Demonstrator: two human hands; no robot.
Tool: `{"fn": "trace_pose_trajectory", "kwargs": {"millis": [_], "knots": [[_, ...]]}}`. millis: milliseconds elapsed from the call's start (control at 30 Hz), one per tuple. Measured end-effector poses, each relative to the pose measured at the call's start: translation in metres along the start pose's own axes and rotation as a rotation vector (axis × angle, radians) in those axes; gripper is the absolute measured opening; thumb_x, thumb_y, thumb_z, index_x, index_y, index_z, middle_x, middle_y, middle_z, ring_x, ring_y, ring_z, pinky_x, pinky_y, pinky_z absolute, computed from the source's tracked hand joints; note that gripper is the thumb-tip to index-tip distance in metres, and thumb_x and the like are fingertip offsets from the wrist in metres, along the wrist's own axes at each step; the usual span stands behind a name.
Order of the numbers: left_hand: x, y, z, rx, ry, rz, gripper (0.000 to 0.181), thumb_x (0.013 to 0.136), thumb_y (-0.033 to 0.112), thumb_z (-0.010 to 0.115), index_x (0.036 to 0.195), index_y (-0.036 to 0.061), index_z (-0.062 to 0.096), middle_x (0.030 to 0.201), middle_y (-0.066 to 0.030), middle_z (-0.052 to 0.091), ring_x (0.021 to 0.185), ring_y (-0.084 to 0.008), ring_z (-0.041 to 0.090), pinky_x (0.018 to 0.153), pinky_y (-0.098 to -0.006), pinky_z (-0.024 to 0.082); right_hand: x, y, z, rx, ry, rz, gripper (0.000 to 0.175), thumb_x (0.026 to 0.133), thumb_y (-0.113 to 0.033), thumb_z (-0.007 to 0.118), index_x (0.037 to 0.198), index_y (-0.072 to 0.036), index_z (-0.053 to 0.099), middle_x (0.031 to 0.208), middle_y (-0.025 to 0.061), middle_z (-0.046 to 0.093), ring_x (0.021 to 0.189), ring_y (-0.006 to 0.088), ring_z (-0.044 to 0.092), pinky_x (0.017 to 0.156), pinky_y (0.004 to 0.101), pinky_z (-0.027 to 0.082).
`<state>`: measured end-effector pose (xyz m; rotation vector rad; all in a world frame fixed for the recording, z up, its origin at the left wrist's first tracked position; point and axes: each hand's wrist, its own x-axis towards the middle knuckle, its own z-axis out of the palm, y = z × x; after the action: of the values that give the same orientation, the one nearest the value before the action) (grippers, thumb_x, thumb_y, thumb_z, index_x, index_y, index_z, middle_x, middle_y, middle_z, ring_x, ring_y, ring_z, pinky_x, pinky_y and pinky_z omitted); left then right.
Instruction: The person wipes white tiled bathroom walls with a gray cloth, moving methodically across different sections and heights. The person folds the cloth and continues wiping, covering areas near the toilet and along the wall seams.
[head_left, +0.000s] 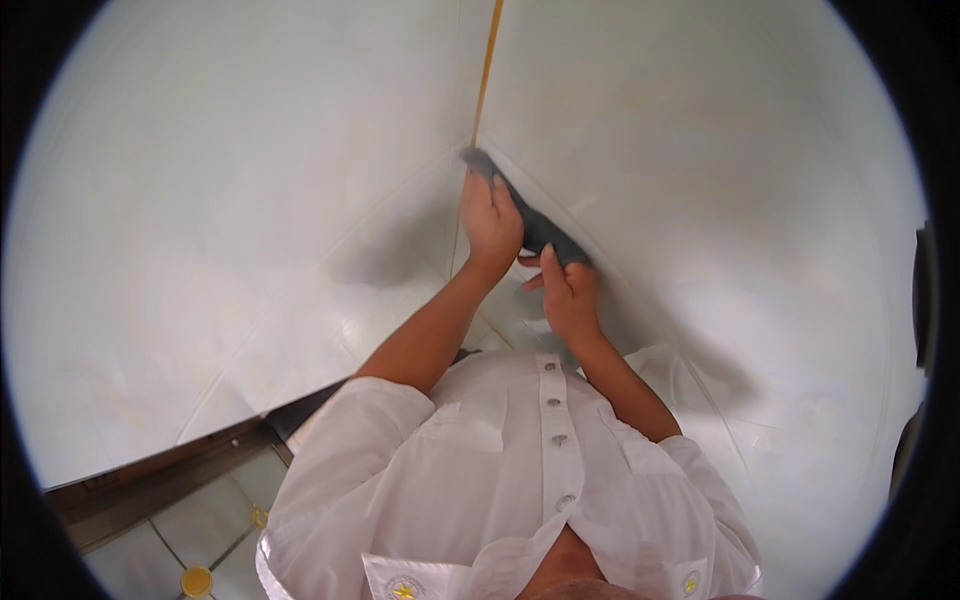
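A dark grey-green cloth (536, 225) is stretched slantwise along the foot of the right white wall, close to a corner where white surfaces meet. My left hand (492, 217) holds its upper part, with the fingers pointing into the corner; the tips are partly hidden. Lower and to the right, my right hand (568, 296) grips the other end, with the thumb on top and some fingers spread below. The cloth's far tip is blurred. A narrow orange-yellow strip (489, 67) runs along the corner seam and ends at that tip.
Broad white surfaces rise at the left (187, 225) and right (750, 187). A dark brown ledge (150, 487) and a tiled floor with yellow accents (196, 581) lie at the lower left. Dark objects (922, 300) stand at the right rim.
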<state>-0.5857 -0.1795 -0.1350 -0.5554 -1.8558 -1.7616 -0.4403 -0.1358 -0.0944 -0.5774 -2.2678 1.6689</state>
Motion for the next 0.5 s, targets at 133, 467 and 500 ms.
{"fn": "trace_pose_trajectory", "kwargs": {"millis": [133, 467, 500], "knots": [[0.001, 0.004, 0.024, -0.118, -0.169, -0.051, 0.026, 0.098, -0.001, 0.051, 0.121, -0.0110, 0.057, 0.103, -0.0282, 0.063, 0.088, -0.0475, 0.060, 0.079, -0.0437, 0.052, 0.006, -0.004, -0.024, 0.072, 0.167, 0.039, 0.039, 0.111, -0.029, 0.043, 0.124, 0.002, 0.064, 0.104, 0.0123, 0.076, 0.074, 0.0138, 0.069, 0.067, 0.0266, 0.052], [0.003, 0.056, 0.049, -0.113, -0.053, 0.042, 0.011, 0.099, 0.001, 0.053, 0.105, -0.0074, 0.058, 0.087, -0.0234, 0.059, 0.073, -0.0432, 0.056, 0.066, -0.0454, 0.048, -0.004, 0.001, -0.056, 0.167, 0.167, -0.178, 0.042, 0.111, -0.030, 0.045, 0.112, 0.005, 0.068, 0.096, 0.0124, 0.077, 0.072, 0.0154, 0.070, 0.063, 0.0280, 0.051], [0.001, 0.057, 0.051, -0.115, -0.060, 0.050, 0.010, 0.099, 0.001, 0.053, 0.102, -0.0073, 0.058, 0.085, -0.0231, 0.058, 0.071, -0.0430, 0.055, 0.063, -0.0459, 0.047, -0.003, 0.002, -0.059, 0.127, 0.171, -0.149, 0.042, 0.111, -0.030, 0.045, 0.114, 0.005, 0.068, 0.098, 0.0125, 0.077, 0.072, 0.0152, 0.070, 0.066, 0.0285, 0.053]]}}
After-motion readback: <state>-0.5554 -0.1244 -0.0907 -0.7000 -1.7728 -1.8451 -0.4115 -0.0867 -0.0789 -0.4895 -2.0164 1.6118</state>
